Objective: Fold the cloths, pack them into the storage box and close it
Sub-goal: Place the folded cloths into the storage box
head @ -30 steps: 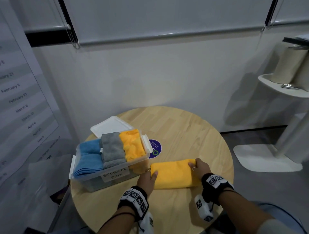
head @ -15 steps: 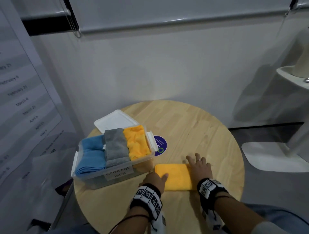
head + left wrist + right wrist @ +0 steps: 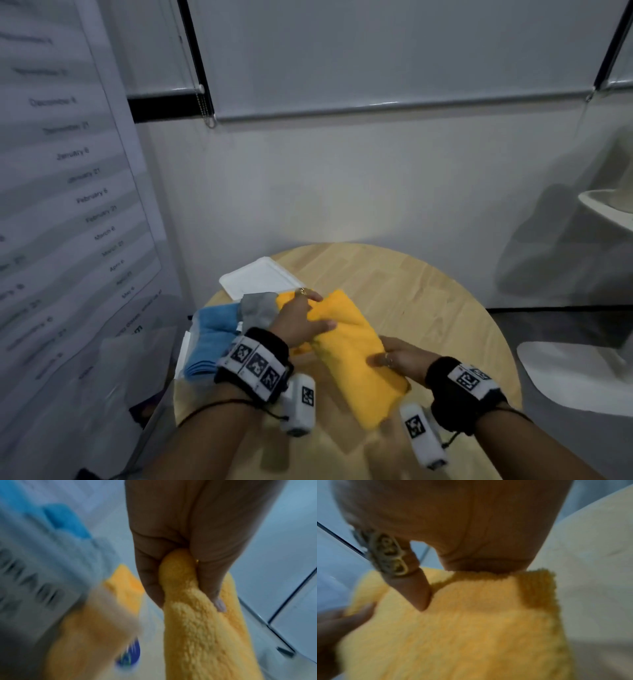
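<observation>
folded yellow cloth [image 3: 356,349]: thick fluffy bundle, lifted off the desk, tilted, gripped at both ends
storage box [image 3: 191,346]: clear plastic, open, at the desk's left edge, mostly hidden
packed cloths: blue cloth [image 3: 209,337], grey cloth [image 3: 258,308], another yellow cloth [image 3: 286,301], side by side
lid [image 3: 257,279]: white, flat on the desk behind the box

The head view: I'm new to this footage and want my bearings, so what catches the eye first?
A bright yellow folded cloth held above the round wooden table, gripped by the left hand at its far end and the right hand at its near end. Left of it, blue and grey cloths sit packed in the box, with the white lid behind.
</observation>
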A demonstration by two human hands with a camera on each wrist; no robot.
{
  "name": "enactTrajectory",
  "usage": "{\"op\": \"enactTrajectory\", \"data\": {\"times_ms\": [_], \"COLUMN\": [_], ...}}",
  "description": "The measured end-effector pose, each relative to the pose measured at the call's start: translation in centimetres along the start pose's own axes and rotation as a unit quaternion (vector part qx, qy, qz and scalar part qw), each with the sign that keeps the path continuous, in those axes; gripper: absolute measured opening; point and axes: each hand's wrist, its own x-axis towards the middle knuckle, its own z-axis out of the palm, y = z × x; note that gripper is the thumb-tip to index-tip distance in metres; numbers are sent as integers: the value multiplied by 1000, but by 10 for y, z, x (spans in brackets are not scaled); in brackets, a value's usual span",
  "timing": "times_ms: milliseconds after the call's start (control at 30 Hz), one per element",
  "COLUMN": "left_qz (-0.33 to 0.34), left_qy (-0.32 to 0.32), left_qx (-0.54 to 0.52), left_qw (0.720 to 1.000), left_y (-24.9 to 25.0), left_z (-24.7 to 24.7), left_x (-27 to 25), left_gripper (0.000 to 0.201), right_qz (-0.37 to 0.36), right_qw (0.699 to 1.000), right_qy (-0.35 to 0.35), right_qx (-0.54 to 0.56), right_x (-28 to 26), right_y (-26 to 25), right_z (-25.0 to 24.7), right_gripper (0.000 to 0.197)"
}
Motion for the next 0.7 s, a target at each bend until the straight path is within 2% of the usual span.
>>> {"op": "enactTrajectory", "data": {"times_ms": [100, 200, 267, 367, 433, 467, 533, 600, 667, 700], "left_qz": [-18, -36, -51, -62, -26, 2, 37, 23, 16, 17], "left_qy": [80, 70, 40, 15, 19, 12, -44, -144, -216, -216], "left_qx": [14, 49, 119, 260, 329, 334, 346, 390, 420, 432], "left_qw": [997, 996, 991, 963, 944, 943, 937, 909, 881, 875], "left_y": [2, -12, -26, -41, -42, -41, -40, -47, -59, -66], "left_z": [-48, -65, -65, -61, -59, -57, -53, -45, -39, -35], "left_x": [36, 72, 89, 105, 108, 107, 101, 96, 89, 88], "left_gripper": [55, 46, 44, 46, 47, 49, 66, 94, 110, 113], "right_qz": [-49, -60, -74, -86, -80, -80, -76, -56, -49, -76], "right_qw": [995, 984, 980, 948, 936, 934, 931, 925, 895, 869], "right_qy": [62, 142, 182, 223, 237, 242, 242, 215, 217, 240], "right_qx": [68, 88, -11, -210, -247, -251, -264, -309, -387, -427], "right_x": [19, 50, 67, 88, 98, 100, 105, 107, 100, 94], "right_y": [-42, -63, -67, -61, -58, -57, -56, -57, -63, -67], "right_z": [12, 24, 34, 50, 56, 56, 55, 56, 56, 55], "right_gripper": [45, 52, 54, 46, 42, 42, 43, 41, 36, 33]}}
